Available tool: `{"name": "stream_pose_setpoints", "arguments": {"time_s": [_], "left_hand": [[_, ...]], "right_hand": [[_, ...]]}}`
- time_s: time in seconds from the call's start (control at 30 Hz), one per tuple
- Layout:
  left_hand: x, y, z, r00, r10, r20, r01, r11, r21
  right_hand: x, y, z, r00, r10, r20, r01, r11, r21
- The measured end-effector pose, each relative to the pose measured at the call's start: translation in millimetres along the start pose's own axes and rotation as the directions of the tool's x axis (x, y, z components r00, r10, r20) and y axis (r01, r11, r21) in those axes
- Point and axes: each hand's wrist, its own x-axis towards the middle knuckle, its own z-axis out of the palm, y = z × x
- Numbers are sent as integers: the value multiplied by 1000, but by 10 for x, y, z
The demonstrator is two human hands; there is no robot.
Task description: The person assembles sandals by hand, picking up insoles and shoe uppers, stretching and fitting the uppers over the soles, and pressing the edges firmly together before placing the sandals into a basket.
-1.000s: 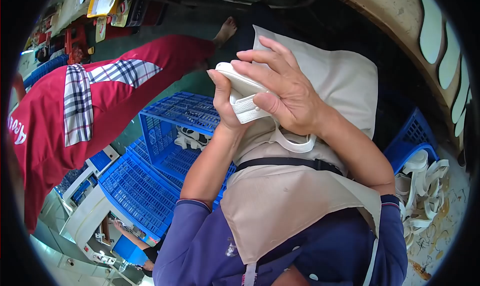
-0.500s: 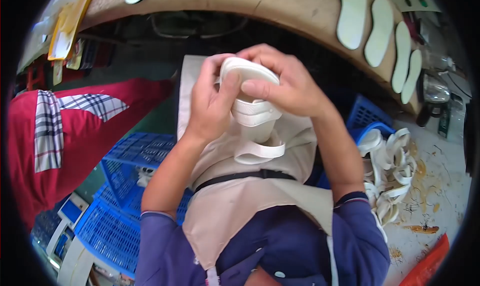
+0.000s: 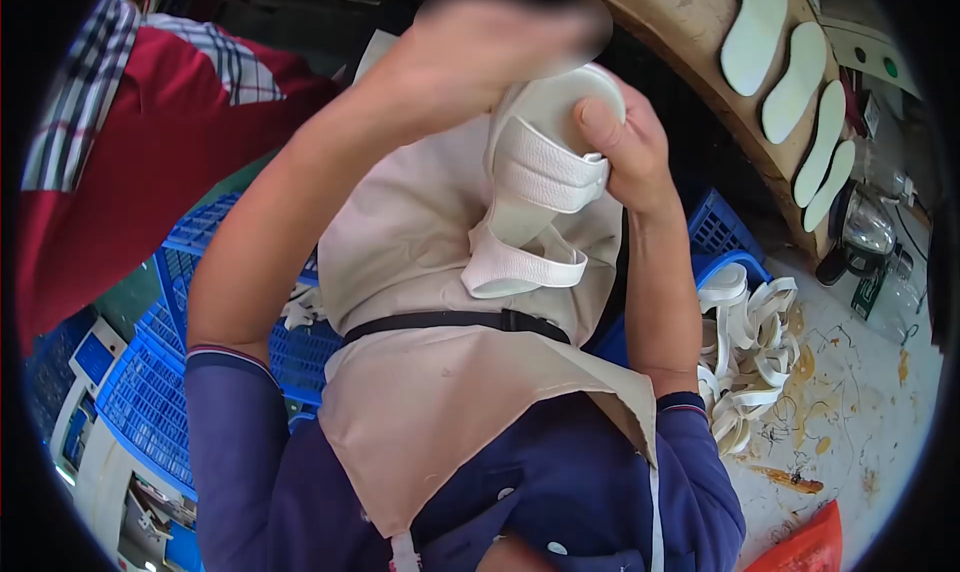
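A white sandal (image 3: 545,172) with textured straps hangs over my apron, its insole facing me and its heel strap lowest. My right hand (image 3: 635,142) grips it at the upper right, the thumb pressed on the insole near the toe end. My left hand (image 3: 480,47) is above and left of the sandal's toe end. Blur smears its fingers, so I cannot make out whether they hold anything.
Several white insoles (image 3: 800,82) line the edge of the brown table (image 3: 690,62). White sandals (image 3: 745,342) are heaped at the right, beside a blue basket (image 3: 728,230). Blue crates (image 3: 150,392) stand at the left, near a person in red clothing (image 3: 190,122).
My left hand has come off the sandal's insole and moved up. The right hand keeps the sandal, which has shifted slightly right and turned. The view has swung a little.
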Motion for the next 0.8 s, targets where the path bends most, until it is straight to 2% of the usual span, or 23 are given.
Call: {"name": "stream_pose_setpoints", "arguments": {"time_s": [0.07,0.13,0.23,0.27,0.37,0.4,0.5,0.53,0.63,0.67,0.7,0.8], "left_hand": [[39,-44,62,997,81,-9,-81,975,-206],[147,-292,72,993,114,33,-87,890,-447],[242,-492,260,994,36,99,44,712,-701],[235,-497,316,991,25,131,74,718,-692],[363,-674,415,998,20,66,18,842,-539],[344,-626,411,1000,-6,-1,5,893,-450],[274,-601,432,969,112,-219,-170,948,-268],[244,-655,447,972,71,-226,-137,947,-291],[339,-841,346,997,51,-58,-71,899,-432],[392,-931,362,986,151,-66,-165,877,-451],[415,-955,456,977,175,-118,-210,858,-469],[271,-758,520,985,72,-158,-133,898,-420]], "right_hand": [[-12,-35,3,1000,-1,-21,1,1000,-11],[-53,16,-7,999,-1,-43,1,1000,9],[-88,201,-28,998,42,-56,-36,995,97],[-97,200,-21,999,25,-36,-22,997,78],[-95,241,-126,995,100,-6,-100,995,30],[-83,251,-117,996,83,-41,-81,996,31],[-74,267,-104,992,46,-113,-42,998,37],[-81,259,-120,993,49,-111,-44,998,42],[-174,389,-115,994,90,-57,-81,986,143],[-175,453,-143,996,80,-50,-72,987,145],[-50,458,-225,998,42,-41,-37,991,131],[-183,363,-127,988,74,-135,-52,986,159]]}}
